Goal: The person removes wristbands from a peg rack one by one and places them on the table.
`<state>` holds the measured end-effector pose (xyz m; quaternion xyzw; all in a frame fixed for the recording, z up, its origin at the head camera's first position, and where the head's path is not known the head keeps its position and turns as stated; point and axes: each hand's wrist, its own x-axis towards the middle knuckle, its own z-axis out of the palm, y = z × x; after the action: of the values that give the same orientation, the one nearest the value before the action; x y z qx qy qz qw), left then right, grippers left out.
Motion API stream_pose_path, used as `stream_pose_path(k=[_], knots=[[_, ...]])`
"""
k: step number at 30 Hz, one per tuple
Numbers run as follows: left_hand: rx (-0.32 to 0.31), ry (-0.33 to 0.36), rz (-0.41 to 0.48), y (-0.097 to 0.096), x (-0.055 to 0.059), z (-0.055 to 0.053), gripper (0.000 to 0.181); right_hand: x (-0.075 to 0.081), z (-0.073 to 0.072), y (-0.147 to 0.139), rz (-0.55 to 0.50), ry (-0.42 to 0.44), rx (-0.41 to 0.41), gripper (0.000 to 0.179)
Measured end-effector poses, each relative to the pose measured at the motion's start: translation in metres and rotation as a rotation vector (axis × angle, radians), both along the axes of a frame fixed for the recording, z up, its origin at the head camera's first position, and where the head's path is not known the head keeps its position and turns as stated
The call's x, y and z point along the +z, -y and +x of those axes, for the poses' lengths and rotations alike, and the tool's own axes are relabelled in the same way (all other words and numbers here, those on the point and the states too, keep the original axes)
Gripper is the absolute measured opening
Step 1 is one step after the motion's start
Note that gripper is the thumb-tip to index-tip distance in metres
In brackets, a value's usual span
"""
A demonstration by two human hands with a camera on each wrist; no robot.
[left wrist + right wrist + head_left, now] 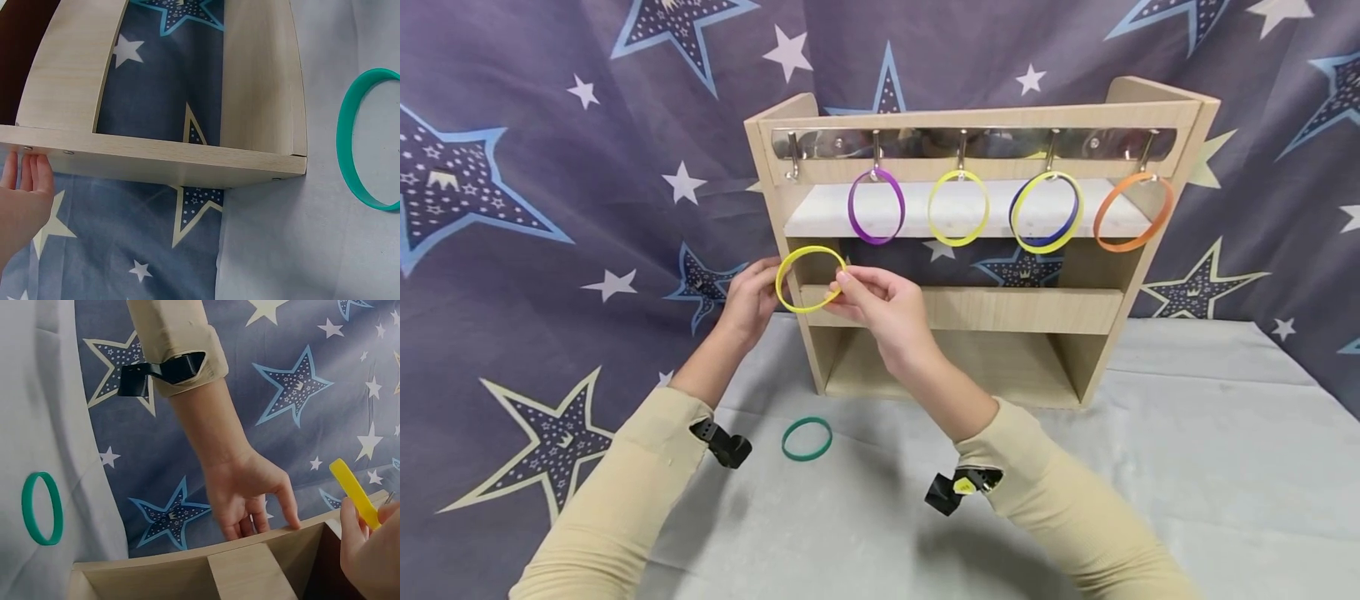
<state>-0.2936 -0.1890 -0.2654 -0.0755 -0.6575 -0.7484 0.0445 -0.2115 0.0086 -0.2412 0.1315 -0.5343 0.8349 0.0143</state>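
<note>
In the head view my right hand (pixel 887 312) pinches a yellow wristband (pixel 811 250) by its right side, thumb and fingertips on the band. The wristband is held up in front of the left end of a small wooden shelf (pixel 1022 310). Beside that end is my left hand (pixel 751 304). The left wrist view shows the straight fingers (pixel 42 175) of this hand against the shelf's outer side panel. On the grey cloth below lies a green wristband (pixel 807 457). A metal hook rail (pixel 925 143) runs along the shelf's top front; its leftmost hook (pixel 792 158) holds no band.
From the other hooks hang a purple wristband (pixel 852 208), a yellow wristband (pixel 958 242), a yellow and a blue wristband (pixel 1073 218) together, and an orange wristband (pixel 1161 218). A star-patterned curtain (pixel 647 150) stands behind. Grey cloth (pixel 1195 433) covers the table.
</note>
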Motion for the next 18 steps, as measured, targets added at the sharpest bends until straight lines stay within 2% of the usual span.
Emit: stream_pose_path(k=[4,9,18], knots=[[0.004,0.007,-0.003,0.0,-0.001,-0.001,0.011,-0.006,-0.001,0.0,0.013,0.016,0.001,0.026],[0.012,0.014,0.041,-0.001,-0.004,-0.001,0.008,-0.014,-0.001,-0.001,0.005,0.041,0.0,0.027],[0.0,0.001,0.042,0.0,-0.001,-0.004,0.008,-0.023,-0.003,-0.005,0.009,0.061,-0.01,0.032]])
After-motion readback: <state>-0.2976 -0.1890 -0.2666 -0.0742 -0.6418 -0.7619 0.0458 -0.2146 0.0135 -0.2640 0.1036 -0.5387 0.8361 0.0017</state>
